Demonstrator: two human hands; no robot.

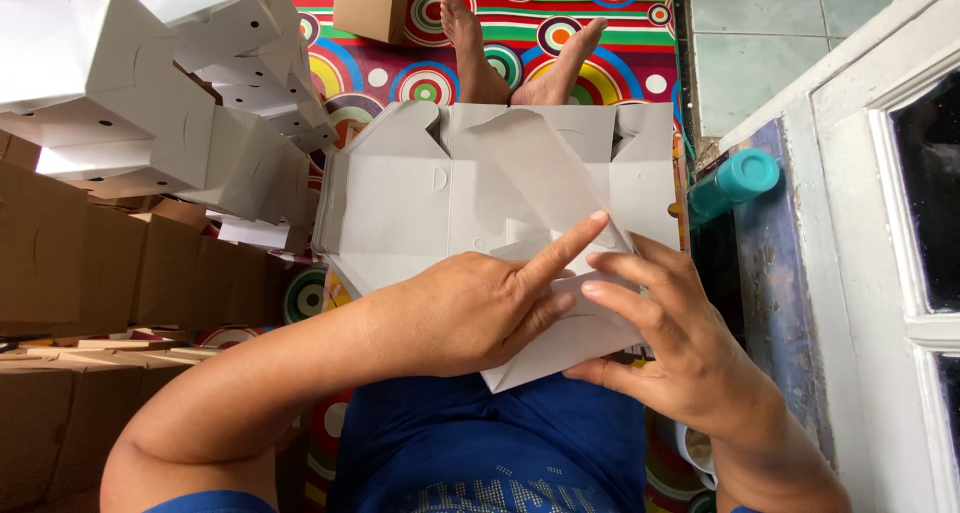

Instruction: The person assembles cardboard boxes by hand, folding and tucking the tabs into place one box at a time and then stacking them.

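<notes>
Here, flat carton [400,203] under left hand [470,313] — right hand [670,343] too.

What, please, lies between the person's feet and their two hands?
In the head view, the flat unfolded white cardboard box spans the stretch between the feet and the left hand and right hand, which press its folded flap.

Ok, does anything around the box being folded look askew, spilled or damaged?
Nothing looks damaged or spilled. The flat white box blank lies across the lap with one flap folded over at a slant under the left hand and right hand. The finished white boxes are heaped at mixed angles, and a teal bottle lies on its side.
</notes>
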